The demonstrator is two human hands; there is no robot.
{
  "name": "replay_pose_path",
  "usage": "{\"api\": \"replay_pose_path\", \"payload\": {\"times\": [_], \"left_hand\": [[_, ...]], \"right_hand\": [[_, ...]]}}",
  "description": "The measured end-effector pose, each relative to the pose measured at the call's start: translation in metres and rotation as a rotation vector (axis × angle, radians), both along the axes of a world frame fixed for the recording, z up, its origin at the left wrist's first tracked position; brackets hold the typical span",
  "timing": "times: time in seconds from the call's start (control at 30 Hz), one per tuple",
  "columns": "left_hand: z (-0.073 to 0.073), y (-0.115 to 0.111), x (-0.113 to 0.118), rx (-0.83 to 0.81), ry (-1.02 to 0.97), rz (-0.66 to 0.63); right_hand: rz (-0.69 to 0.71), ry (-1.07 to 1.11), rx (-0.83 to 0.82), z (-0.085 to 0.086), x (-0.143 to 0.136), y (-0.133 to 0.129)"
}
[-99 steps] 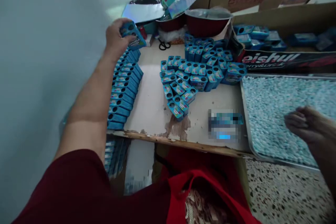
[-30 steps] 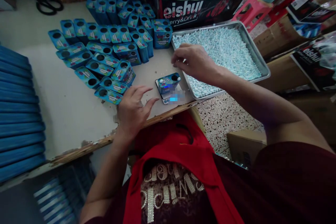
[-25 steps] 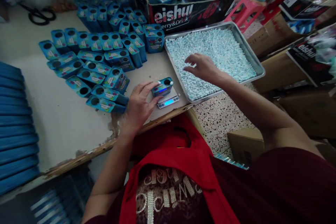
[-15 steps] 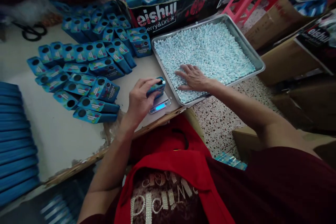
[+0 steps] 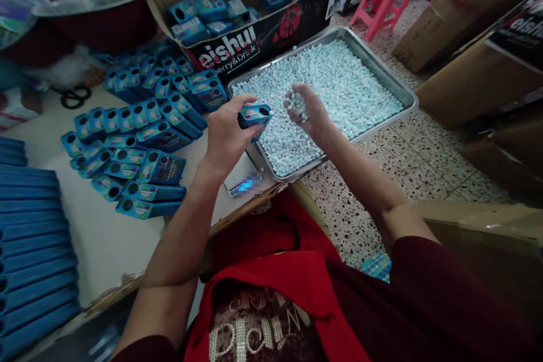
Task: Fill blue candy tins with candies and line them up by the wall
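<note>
Left hand (image 5: 223, 137) pinching our blue rectangular box (image 5: 256, 115).
Above the silver metal tray (image 5: 410, 102), our half-curled right hand (image 5: 317, 116) cups pale-blue pellets (image 5: 296, 104): apparently scooping, steadiness needed.

A small packing workshop, with tray (image 5: 409, 103) of candies, carton (image 5: 254, 39), and tins (image 5: 167, 167).

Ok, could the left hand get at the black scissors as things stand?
Probably not easily: the left hand is gripping a blue container, and a cluster of other blue containers stands between it and the black scissors. It would likely need to free itself and reach over them.
</note>
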State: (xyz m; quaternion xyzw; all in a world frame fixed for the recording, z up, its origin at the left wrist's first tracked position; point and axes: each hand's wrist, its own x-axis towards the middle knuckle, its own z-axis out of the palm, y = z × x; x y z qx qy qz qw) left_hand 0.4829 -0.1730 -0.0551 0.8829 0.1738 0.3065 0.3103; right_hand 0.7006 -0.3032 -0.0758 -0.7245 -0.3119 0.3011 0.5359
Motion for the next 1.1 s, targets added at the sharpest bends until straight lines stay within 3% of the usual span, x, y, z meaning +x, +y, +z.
{"api": "replay_pose_path", "payload": {"times": [0.17,0.3,0.57,0.83,1.1], "left_hand": [[-0.014,-0.013,0.017,-0.097,-0.019,0.006],[-0.018,-0.021,0.024,-0.161,0.008,0.006],[-0.021,-0.020,0.034,-0.153,-0.005,0.005],[-0.024,-0.020,0.056,-0.140,0.020,-0.022],[-0.038,-0.012,0.060,-0.257,-0.091,0.000]], "right_hand": [[0.004,-0.063,0.114,0.046,-0.010,0.004],[0.044,-0.102,0.140,0.060,-0.024,0.002],[0.023,-0.142,0.252,0.037,-0.018,0.007],[-0.093,-0.237,0.131,0.038,-0.019,0.018],[-0.146,-0.125,0.059,-0.023,0.074,0.013]]}}
